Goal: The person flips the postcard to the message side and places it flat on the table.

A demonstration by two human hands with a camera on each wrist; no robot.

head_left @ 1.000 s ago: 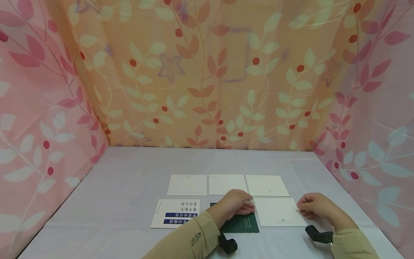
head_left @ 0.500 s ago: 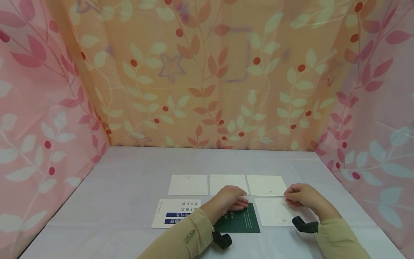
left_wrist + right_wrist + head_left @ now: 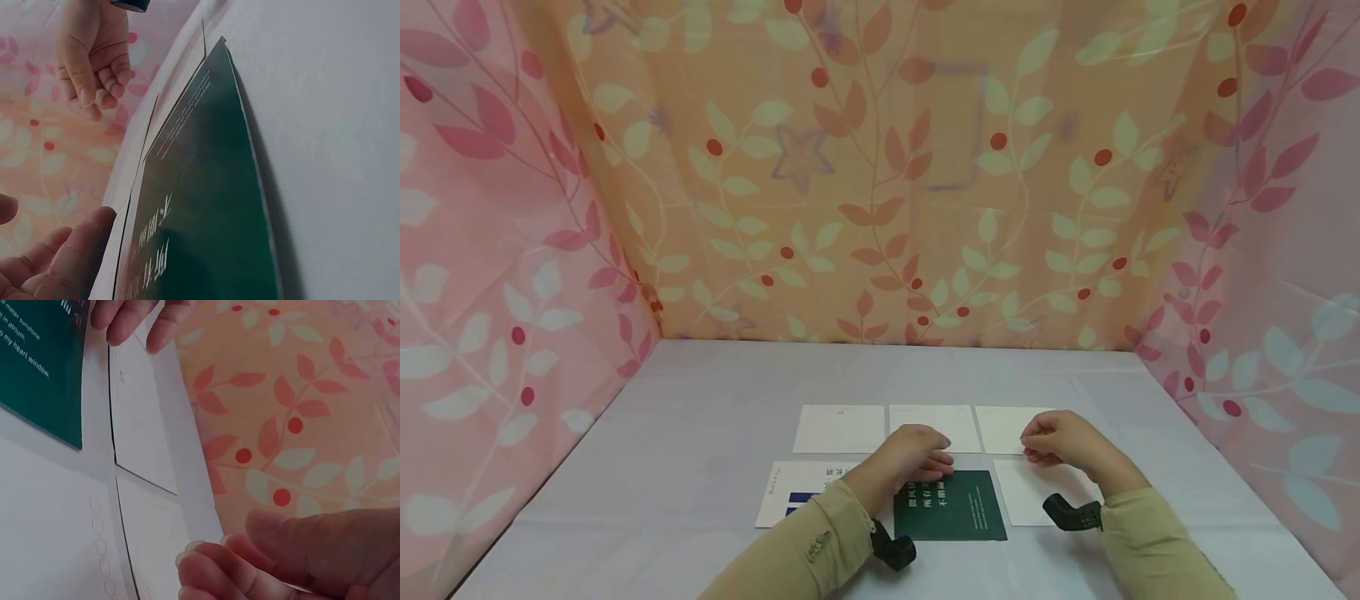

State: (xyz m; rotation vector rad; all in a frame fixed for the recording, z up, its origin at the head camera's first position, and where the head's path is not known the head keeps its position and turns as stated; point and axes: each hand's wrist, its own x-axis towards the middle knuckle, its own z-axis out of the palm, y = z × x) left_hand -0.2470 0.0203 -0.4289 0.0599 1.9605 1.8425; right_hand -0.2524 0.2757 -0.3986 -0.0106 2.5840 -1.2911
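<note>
In the head view my left hand [image 3: 904, 463] hovers over the far left part of a dark green card [image 3: 970, 512] with white lettering, fingers relaxed and holding nothing. The left wrist view shows its fingers [image 3: 59, 262] beside that card's edge. To the right, my right hand [image 3: 1070, 442] is over the back right white card [image 3: 997, 427], its fingers loosely bent with nothing between them. Its sleeve and wrist band partly cover the front right white card [image 3: 1018, 498]. At front left, a white card with blue bars [image 3: 781, 487] is half hidden behind the left forearm.
Two more white cards, at back left [image 3: 838, 429] and back middle [image 3: 931, 421], complete the back row. All lie on a white cloth-covered table [image 3: 715, 392]. Patterned fabric [image 3: 865, 167] encloses the back and both sides. Each wrist carries a black camera mount [image 3: 1070, 514].
My right hand has moved left and away from me, from the front right card's edge to over the back right card. My left hand has drifted left, baring more of the green card.
</note>
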